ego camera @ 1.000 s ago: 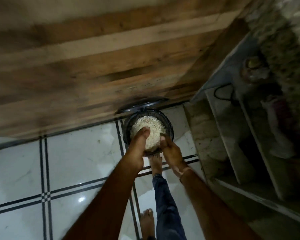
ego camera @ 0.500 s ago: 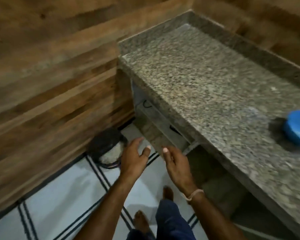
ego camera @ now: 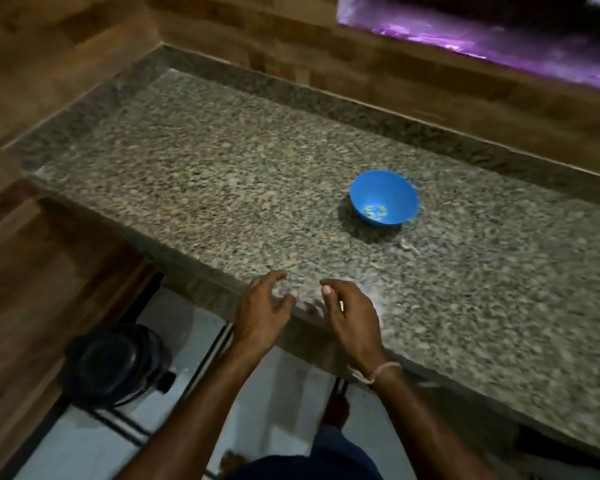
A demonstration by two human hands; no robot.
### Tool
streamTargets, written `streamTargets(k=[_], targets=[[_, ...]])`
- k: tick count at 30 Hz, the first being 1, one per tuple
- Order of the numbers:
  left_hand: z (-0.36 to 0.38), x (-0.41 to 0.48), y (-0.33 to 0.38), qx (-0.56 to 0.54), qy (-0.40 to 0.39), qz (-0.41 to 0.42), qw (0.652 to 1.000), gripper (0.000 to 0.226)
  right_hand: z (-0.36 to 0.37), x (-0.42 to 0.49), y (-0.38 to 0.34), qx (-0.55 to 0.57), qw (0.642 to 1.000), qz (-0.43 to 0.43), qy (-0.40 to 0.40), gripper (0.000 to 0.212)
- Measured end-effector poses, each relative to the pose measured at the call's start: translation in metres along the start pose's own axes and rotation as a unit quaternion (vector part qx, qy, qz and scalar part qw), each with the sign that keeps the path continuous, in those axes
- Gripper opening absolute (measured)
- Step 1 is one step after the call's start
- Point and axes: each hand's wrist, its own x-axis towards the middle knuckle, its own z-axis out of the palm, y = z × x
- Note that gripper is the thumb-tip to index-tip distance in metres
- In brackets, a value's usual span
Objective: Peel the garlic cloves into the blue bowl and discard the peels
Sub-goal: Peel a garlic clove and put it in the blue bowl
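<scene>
A blue bowl [ego camera: 383, 197] stands on the speckled granite counter [ego camera: 222, 188], with small pale pieces lying in its bottom. A scrap that looks like garlic peel [ego camera: 408, 244] lies on the counter just in front of the bowl. My left hand [ego camera: 262, 311] and my right hand [ego camera: 352, 315] hover side by side at the counter's front edge, fingers loosely curled and holding nothing. Both hands are well short of the bowl, which sits up and to the right of them.
A black round bin [ego camera: 113, 363] stands on the white tiled floor [ego camera: 94, 448] at the lower left, beside the wood-panelled wall [ego camera: 32, 278]. My feet and dark trousers show below the counter edge. A purple-lit ledge [ego camera: 482, 36] runs along the top right.
The view swung up from the bin on the floor to the counter. My hands rose from the bin, which held white peels, to the counter edge. The blue bowl came fully into view.
</scene>
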Motion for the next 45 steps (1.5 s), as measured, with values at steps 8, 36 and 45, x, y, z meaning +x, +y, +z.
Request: streamTargets(k=[8,36,45], targets=[[0.081,0.05,0.056,0.034,-0.056,0.026,0.998,0.036,-0.057,0.052,0.083,-0.079,0.996,0.049,-0.005,0.03],[0.142,0.202,0.142,0.17,0.004,0.217,0.961,0.024,-0.083,0.111,0.123,-0.264,0.946,0.182,0.044,0.079],[0.145,0.113,0.117,0.05,0.023,0.197,0.979,0.008,-0.094,0.15,0.13,-0.175,0.982,0.045,0.046,0.03]])
